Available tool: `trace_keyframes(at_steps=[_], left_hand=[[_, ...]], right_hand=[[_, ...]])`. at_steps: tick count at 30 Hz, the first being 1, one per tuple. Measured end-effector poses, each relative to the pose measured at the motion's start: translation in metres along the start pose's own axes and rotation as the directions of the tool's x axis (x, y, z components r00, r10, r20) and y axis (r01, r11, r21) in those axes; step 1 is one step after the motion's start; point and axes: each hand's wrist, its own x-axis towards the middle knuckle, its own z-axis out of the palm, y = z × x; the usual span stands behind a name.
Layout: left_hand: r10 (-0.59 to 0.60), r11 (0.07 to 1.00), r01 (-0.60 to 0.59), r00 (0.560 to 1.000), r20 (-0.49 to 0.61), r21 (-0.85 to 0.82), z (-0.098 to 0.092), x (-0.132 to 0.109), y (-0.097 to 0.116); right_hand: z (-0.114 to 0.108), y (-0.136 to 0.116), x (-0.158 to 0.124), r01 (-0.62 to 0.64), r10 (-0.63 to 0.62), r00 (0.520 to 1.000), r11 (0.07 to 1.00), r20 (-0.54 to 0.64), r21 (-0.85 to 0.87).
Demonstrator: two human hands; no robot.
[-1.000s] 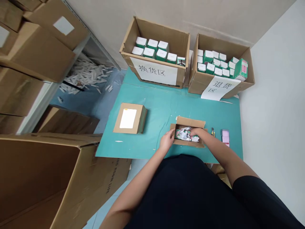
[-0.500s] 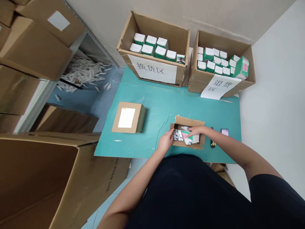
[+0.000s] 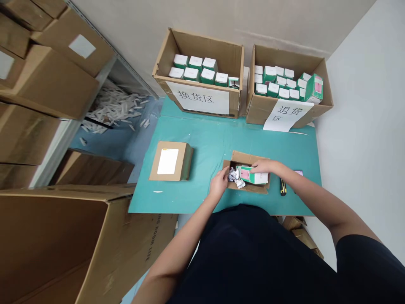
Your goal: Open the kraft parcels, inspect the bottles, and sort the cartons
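An open cardboard box (image 3: 247,189) lies on the teal board, just in front of me. Inside it sits a green-and-white product carton (image 3: 253,175) with a pink patch on its top, beside crumpled white paper (image 3: 234,174). My right hand (image 3: 264,166) grips the carton from above, its fingers over the top edge. My left hand (image 3: 219,184) is at the box's left rim, fingertips against the crumpled paper. I cannot tell whether it holds any paper.
A yellow-and-black utility knife (image 3: 283,187) and a pink card or phone (image 3: 298,172) lie right of the box. A sealed, labelled parcel (image 3: 171,161) is on the left. Two cartons of green-and-white boxes stand behind. A large open carton (image 3: 63,245) blocks the lower left.
Crumpled paper no longer covers the green-and-white carton and now lies only at the box's left end. My right hand has shifted onto the carton. The view has moved slightly.
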Motion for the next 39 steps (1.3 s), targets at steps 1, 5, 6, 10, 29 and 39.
trace_keyframes(at_steps=[1, 5, 6, 10, 29, 39], left_hand=[[-0.006, 1.000, 0.005, 1.000, -0.014, -0.020, 0.000, 0.004, -0.002], [-0.035, 0.994, 0.028, 0.997, -0.067, -0.108, -0.001, 0.023, -0.007], [-0.042, 0.991, 0.031, 0.996, -0.080, -0.132, -0.001, 0.028, -0.007], [-0.056, 0.972, 0.025, 0.991, -0.125, -0.234, -0.004, 0.049, -0.006], [0.809, 0.587, -0.789, 0.564, -0.165, 0.178, -0.013, -0.076, 0.045], [0.594, 0.804, -0.568, 0.781, -0.191, 0.177, 0.012, -0.116, 0.008]], right_hand=[[-0.009, 0.000, -0.006, 0.002, -0.003, 1.000, 1.000, 0.025, 0.025], [-0.049, -0.003, -0.037, -0.017, 0.009, 0.998, 0.992, 0.064, 0.123], [-0.058, -0.005, -0.045, -0.027, 0.018, 0.998, 0.990, 0.064, 0.140], [-0.090, -0.012, -0.079, -0.055, 0.052, 0.998, 0.981, 0.019, 0.185], [-0.029, -0.021, -0.162, 0.037, -0.083, 0.995, 0.803, 0.050, 0.595], [0.058, -0.067, -0.114, -0.104, -0.092, 0.976, 0.592, 0.196, 0.799]])
